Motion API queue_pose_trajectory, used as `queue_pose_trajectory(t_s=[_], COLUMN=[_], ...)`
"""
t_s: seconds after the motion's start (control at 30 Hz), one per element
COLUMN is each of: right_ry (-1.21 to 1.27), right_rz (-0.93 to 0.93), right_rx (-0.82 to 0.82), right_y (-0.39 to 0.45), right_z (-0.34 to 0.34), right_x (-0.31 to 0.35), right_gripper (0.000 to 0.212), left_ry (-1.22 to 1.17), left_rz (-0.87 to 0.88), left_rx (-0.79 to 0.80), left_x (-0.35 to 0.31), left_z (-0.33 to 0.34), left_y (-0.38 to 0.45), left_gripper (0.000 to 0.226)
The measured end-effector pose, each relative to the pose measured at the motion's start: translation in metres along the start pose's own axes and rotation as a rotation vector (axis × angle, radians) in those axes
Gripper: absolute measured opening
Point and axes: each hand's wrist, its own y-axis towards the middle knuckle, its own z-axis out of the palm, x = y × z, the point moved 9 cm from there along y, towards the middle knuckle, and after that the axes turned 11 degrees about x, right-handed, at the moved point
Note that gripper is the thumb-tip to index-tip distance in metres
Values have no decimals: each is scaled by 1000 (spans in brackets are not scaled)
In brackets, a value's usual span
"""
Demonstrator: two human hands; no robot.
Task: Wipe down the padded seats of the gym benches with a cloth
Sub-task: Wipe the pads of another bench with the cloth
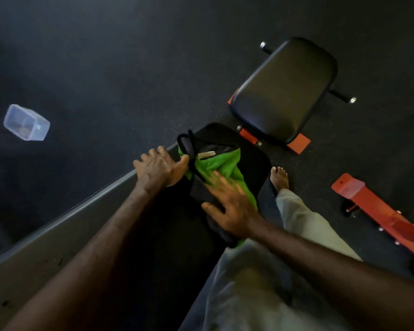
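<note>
A long black bench pad (257,163) runs from the lower left to the centre of the head view. A green and black cloth (225,164) lies bunched on its far end. My right hand (232,207) presses flat on the cloth with the fingers spread. My left hand (159,168) rests on the pad's left edge, fingers draped over the side and thumb touching the cloth. A second black seat pad (285,89) on an orange frame stands just beyond the long pad.
A clear plastic container (26,123) sits on the dark rubber floor at the far left. An orange metal frame part (378,211) lies on the floor at the right. My bare foot (280,177) and pale trouser leg stand beside the bench's right side.
</note>
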Motion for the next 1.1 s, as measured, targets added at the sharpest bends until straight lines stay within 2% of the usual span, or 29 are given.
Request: queue_pose_trajectory(t_s=[0.03,0.1,0.13,0.17,0.2,0.27,0.33,0.37,0.4,0.47,0.5,0.53,0.57,0.63,0.67,0.7,0.73,0.8,0.83,0.87,0.9,1.0,1.03,1.1], right_ry=[-10,110,141,128,103,75,15,-17,-16,94,102,84,58,31,20,-20,-47,25,41,26,9,-35,-66,-35], right_rz=[39,321,460,513,482,170,-104,-118,-34,270,362,358,273,-42,-159,-198,-157,102,193,197,124,-233,-248,-51], right_rx=[0,-14,-29,-24,-25,-4,116,146,146,75,54,33,16,110,181,214,193,108,84,81,80,158,170,190], right_y=[4,15,16,16,13,0,-2,5,15,32,33,30,24,13,18,27,39,70,76,78,76,71,80,110], right_z=[-7,-11,-7,1,7,14,12,9,4,2,9,14,19,17,17,14,11,7,12,20,26,21,13,7], right_x=[-21,-55,-54,-39,-16,29,32,17,-2,-25,-13,8,33,70,68,56,39,10,17,34,56,81,71,40], right_gripper=[62,74,80,80,75,62,61,62,64,71,72,71,67,61,61,62,63,77,81,78,72,63,64,67], left_ry=[3,11,11,6,-11,-56,-126,-168,-197,-221,-227,-226,-218,-207,-203,-208,-234,-370,-392,-374,-327,-205,-153,-185], left_rz=[24,35,42,48,52,64,71,68,47,-20,-48,-71,-78,-79,-87,-95,-104,-103,-90,-73,-57,-24,-30,-59], left_rx=[-2,-3,5,11,18,32,89,132,166,214,234,259,271,304,317,329,349,403,404,391,353,333,330,254], left_x=[-2,2,2,3,4,11,27,37,47,68,78,83,88,92,96,97,96,95,93,91,93,93,92,90], left_z=[-1,-1,-1,-1,-2,-8,-16,-18,-20,-27,-27,-26,-23,-15,-13,-11,-9,-4,-3,-3,-3,8,8,-3], left_y=[0,-1,-1,0,-1,0,3,7,9,8,8,8,11,14,10,7,3,-4,-6,-5,1,-3,-4,-9], left_gripper=[88,85,84,81,77,63,50,46,44,44,44,41,38,35,37,38,39,43,46,47,47,44,44,47])
